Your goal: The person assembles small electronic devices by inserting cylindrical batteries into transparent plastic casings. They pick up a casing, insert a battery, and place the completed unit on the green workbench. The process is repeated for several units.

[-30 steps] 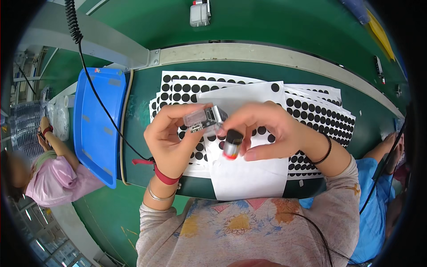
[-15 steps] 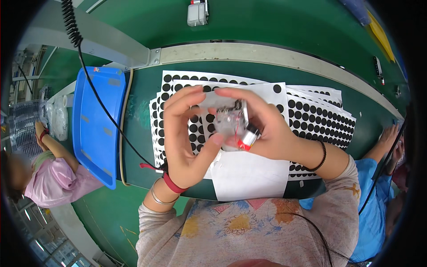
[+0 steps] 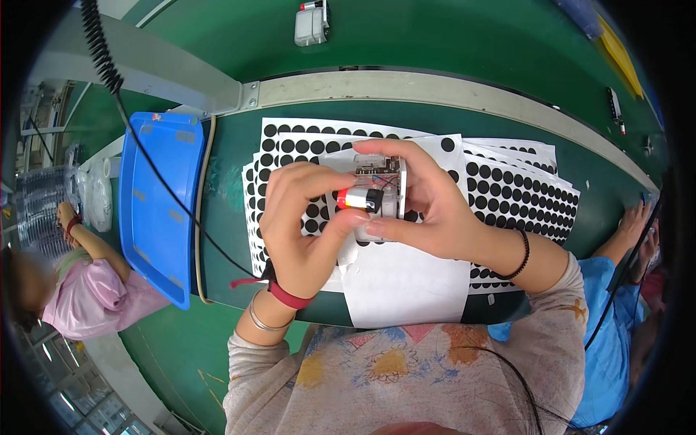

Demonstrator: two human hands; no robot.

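Observation:
My right hand [image 3: 428,196] grips a small clear-and-white plastic device housing [image 3: 391,163] by its ends, thumb below and fingers above. A dark circuit board and thin red and blue wires show inside it. Between the thumb and fingertips of my left hand [image 3: 301,210] is a small cylindrical battery [image 3: 361,199], silver with a red end and a black end. It lies across the housing's face; whether it is seated inside I cannot tell. Both hands are above sheets of black round stickers [image 3: 507,192] and a blank white sheet [image 3: 406,286].
A blue tray [image 3: 156,217] stands at the left, with a coiled black cable [image 3: 101,51] hanging over it. Beyond the pale rail [image 3: 435,85] lies another housing [image 3: 312,27]. One co-worker in pink [image 3: 101,297] sits at left, another in blue [image 3: 605,312] at right.
The battery, earlier hanging at the housing's lower right by my right palm, now lies across it in my left fingers. My left hand has closed from an open curl. The housing has turned.

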